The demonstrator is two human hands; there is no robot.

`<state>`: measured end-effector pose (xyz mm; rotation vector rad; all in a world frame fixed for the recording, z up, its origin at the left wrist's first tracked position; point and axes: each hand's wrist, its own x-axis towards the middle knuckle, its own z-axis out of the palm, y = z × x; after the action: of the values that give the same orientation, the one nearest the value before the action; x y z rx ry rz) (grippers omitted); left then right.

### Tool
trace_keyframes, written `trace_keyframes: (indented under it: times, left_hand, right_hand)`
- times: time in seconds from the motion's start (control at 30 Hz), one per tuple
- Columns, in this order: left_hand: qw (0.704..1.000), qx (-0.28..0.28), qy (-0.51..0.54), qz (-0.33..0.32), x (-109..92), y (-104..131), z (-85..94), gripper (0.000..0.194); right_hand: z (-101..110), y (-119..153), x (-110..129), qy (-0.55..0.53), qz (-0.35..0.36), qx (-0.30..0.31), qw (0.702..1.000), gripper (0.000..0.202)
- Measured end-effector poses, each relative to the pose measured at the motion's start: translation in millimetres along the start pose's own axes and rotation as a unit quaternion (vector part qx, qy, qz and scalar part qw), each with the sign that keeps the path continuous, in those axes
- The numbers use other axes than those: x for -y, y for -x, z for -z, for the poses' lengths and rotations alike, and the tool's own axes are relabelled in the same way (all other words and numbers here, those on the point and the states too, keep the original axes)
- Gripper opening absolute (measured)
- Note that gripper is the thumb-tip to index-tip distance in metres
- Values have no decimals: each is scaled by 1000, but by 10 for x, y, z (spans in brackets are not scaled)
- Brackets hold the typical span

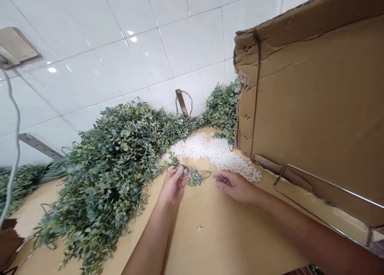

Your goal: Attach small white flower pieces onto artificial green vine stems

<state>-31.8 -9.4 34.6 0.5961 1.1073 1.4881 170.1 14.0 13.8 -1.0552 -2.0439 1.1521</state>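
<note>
Pinched between the fingers of my left hand (174,182) is a short leafy green sprig (195,178) with a thin loop at its right end. My right hand (225,181) is just right of that loop, apart from it, with its fingers curled together; whether something small is between them cannot be made out. Behind both hands lies a spread of small white pieces (207,149) on the tan table (210,247). A small white star-shaped piece (200,227) rests on the table in front of my hands.
A large heap of leafy garlands (120,159) fills the left, with more greenery (223,103) at the back. An open cardboard box (312,103) stands at the right, beside a metal wire frame (321,203). A white cable (15,147) hangs at far left before the tiled wall (180,39).
</note>
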Motion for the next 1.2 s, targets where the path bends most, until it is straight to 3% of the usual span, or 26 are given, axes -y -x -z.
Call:
trace_keyframes:
  times: [0.1,0.2,0.33,0.53,0.77,0.87,0.97,1.07,1.2]
  left_hand:
    - [1000,10,-26,-2,-37,232,-8,36]
    - [999,24,-42,-6,4,432,-48,34]
    - [999,-26,-29,-30,-23,578,44,34]
    - [993,-63,-69,-77,-104,638,187,33]
    - [992,-95,76,-39,-20,560,48,21]
    - [975,-149,160,-35,-100,558,181,24]
    - [973,-201,104,-48,-201,592,365,27]
    - [981,-194,21,-17,-257,632,453,30]
    - [983,-180,-23,22,-179,717,405,27]
  right_hand:
    - [-135,-4,99,-92,-19,34,995,37]
    - [-293,21,228,-133,-5,54,990,21]
    - [-362,148,332,-163,-26,72,984,24]
    - [-326,368,397,-149,-58,106,982,30]
    - [-293,478,475,-163,-67,119,977,31]
    - [-166,586,377,-178,-90,113,973,37]
    - [-3,668,207,-192,-145,62,969,43]
    - [125,691,57,-138,-174,2,975,42]
    - [241,714,-20,112,-110,-16,987,31]
